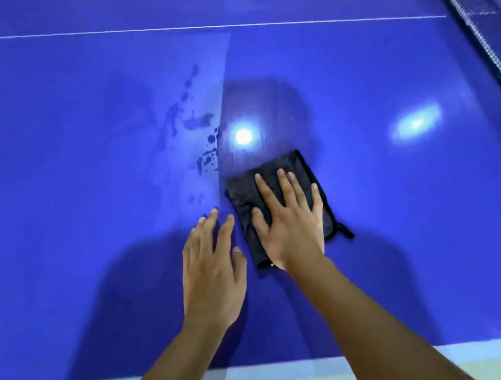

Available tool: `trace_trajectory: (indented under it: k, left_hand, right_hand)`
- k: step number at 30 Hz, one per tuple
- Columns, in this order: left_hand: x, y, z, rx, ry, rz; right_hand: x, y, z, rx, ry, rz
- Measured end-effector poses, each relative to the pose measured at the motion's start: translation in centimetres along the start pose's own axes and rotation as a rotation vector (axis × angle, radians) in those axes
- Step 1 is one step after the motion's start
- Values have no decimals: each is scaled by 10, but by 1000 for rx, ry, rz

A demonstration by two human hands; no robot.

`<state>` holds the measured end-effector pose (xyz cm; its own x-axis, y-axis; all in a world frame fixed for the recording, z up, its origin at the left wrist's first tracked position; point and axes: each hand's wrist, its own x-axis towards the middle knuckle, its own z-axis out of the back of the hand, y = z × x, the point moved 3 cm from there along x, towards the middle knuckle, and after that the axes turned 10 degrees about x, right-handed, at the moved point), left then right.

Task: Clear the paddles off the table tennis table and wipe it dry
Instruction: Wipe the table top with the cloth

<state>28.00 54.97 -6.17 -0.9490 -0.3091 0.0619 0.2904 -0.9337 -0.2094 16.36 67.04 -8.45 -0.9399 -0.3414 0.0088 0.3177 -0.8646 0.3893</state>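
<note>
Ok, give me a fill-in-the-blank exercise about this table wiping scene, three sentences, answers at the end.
1. The right hand presses flat on a folded ____ cloth.
2. The left hand, holding nothing, is on the cloth's ____ side.
3. Water droplets lie on the ____ table, beyond the left hand.

Missing words: black; left; blue.

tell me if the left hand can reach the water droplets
Probably yes. The water droplets lie just ahead of the open left hand, with only bare table tennis table between. The black cloth, under the right hand, sits to the side.
</note>
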Motion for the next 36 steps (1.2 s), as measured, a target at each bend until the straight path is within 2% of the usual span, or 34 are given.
trace_trajectory:
  k: [9,16,23,31,36]
  left_hand:
    - [107,3,-14,11,11,-26]
    - [155,-11,-17,-1,38,-30]
    - [193,-39,-24,-7,49,-38]
    - [235,-124,-35,-5,-36,-28]
    - [256,-201,-53,22,-22,-69]
  right_hand:
    - [183,15,-5,-8,56,4]
    - [254,14,-5,-29,97,124]
    - [352,8,-3,10,121,91]
    - [404,-12,6,77,160,183]
    - [432,-97,39,91,103,86]
